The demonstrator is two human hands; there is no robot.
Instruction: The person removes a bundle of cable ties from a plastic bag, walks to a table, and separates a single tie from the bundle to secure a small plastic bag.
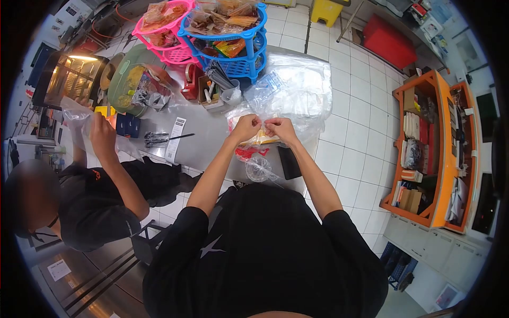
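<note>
— While starting from the far left: one co-worker's hand [101, 135] raised against a loose plastic sheet [78, 121]. Past that, two tiered racks, one pink rack [167, 32] and one blue rack [233, 40], both stuffed with packets.
— And mid-counter?
— Left hand [246, 127] and right hand [281, 127] knuckle to knuckle above the steel counter [207, 140], fingertips of each pinched tight on the mouth of one small clear bag [260, 139] with yellowish filling. Bag low over the counter; touching it or not, hard to tell.
— Handling?
— Probably light, soft and slithery; thin film, easy to tear or let slip. Best taken at the gathered neck just above the filling, never by the belly.
— Anything beside it?
— One knotted bag [259, 168] nearer the body, apart from both hands, and one black flat case [289, 161] just right of it. Further right, a heap of empty clear bags [299, 87], too crumpled to count, then one orange shelf unit [440, 153] on the tiled floor
</note>
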